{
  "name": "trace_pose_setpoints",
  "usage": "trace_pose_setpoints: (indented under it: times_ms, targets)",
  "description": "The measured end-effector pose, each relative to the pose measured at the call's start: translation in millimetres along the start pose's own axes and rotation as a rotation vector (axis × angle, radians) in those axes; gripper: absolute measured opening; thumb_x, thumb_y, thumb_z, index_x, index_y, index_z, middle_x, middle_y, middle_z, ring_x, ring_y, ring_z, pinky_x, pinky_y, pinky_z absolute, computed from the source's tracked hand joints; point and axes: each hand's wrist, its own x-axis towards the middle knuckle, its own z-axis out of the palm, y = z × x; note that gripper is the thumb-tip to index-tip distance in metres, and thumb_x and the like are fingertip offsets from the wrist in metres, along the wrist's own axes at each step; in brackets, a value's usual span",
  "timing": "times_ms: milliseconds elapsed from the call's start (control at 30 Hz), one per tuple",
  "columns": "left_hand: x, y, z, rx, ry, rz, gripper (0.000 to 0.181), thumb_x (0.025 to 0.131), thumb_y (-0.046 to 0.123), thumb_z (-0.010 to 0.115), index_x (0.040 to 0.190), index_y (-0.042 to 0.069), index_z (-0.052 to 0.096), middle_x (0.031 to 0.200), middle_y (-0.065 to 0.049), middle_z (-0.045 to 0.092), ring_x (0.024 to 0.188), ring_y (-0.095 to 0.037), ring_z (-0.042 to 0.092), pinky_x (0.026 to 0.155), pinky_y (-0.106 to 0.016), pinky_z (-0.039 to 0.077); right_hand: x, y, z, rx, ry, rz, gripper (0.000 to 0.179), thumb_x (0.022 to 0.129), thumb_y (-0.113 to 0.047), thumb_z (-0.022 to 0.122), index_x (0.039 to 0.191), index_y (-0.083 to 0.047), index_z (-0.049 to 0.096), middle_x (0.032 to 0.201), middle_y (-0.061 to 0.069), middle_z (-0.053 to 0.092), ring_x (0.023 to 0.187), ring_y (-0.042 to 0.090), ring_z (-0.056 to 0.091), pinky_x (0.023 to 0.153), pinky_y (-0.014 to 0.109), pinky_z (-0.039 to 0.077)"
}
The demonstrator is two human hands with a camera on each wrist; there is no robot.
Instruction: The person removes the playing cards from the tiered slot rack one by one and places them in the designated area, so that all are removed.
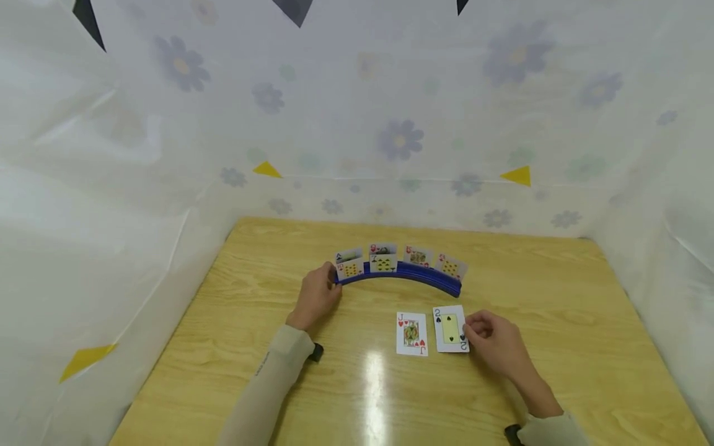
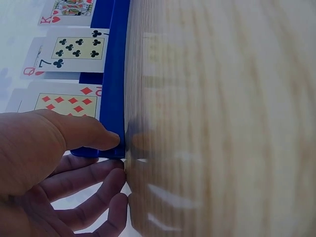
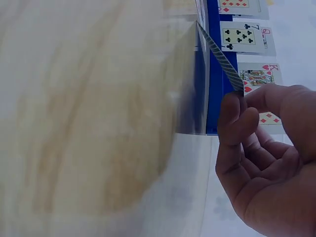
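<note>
A curved blue playing card holder (image 1: 415, 271) stands on the table with cards upright in it. My left hand (image 1: 317, 298) grips its left end; in the left wrist view the thumb (image 2: 94, 133) lies on the front and the fingers curl behind. Between thumb and fingertips my right hand (image 1: 498, 342) pinches the right edge of a two of spades (image 1: 449, 329), face up. From the right wrist this card (image 3: 219, 59) shows nearly edge-on and tilted, its held edge raised off the table. Just left of it a jack of hearts (image 1: 411, 334) lies face up.
In the holder's left part, a ten of diamonds (image 2: 66, 106) and a seven of clubs (image 2: 79, 52) overlap cards behind them. Further right stand a king of hearts (image 3: 256, 78) and another red card (image 1: 450, 266). Flower-patterned sheeting (image 1: 357, 111) encloses the wooden table (image 1: 268, 248).
</note>
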Motion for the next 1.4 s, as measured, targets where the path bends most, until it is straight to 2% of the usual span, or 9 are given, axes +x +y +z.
trace_pose_setpoints:
  times_ms: [333,600,867,1400]
  targets:
    - [-0.4,-1.9,0.1,0.012,0.009,0.032,0.023,0.097,0.002,0.076,0.117,-0.001,0.066,0.106,-0.018,0.077,0.089,-0.026,0.071,0.079,-0.042,0.062,-1.7,2.6,5.7,-0.079,-0.036,-0.011,0.017,0.096,-0.007,0.074,0.112,-0.003,0.069,0.082,0.001,0.076,0.072,0.010,0.064,0.065,0.021,0.050]
    - [-0.9,-1.3,0.7,0.013,0.007,0.038,0.023,0.097,0.002,0.076,0.118,-0.001,0.066,0.106,-0.017,0.077,0.088,-0.025,0.071,0.079,-0.042,0.062,0.9,1.9,9.5,-0.113,-0.074,-0.014,0.017,0.098,-0.009,0.072,0.113,-0.003,0.065,0.084,0.002,0.068,0.072,0.014,0.057,0.063,0.024,0.044]
    - [-1.3,-1.7,2.1,0.010,0.017,0.023,0.023,0.098,0.004,0.076,0.119,0.000,0.067,0.106,-0.017,0.077,0.089,-0.025,0.070,0.080,-0.042,0.062,3.6,-2.1,10.6,-0.137,-0.092,0.025,0.012,0.098,-0.010,0.073,0.108,-0.005,0.070,0.085,0.003,0.067,0.076,0.016,0.056,0.065,0.026,0.043]
    - [-1.0,-2.7,0.7,-0.004,-0.004,-0.005,0.023,0.099,0.005,0.076,0.120,0.000,0.066,0.108,-0.016,0.076,0.091,-0.025,0.069,0.082,-0.042,0.061,-0.1,-4.3,10.5,-0.133,-0.063,-0.006,0.012,0.098,-0.008,0.072,0.108,-0.005,0.076,0.082,0.001,0.063,0.076,0.015,0.053,0.065,0.025,0.040]
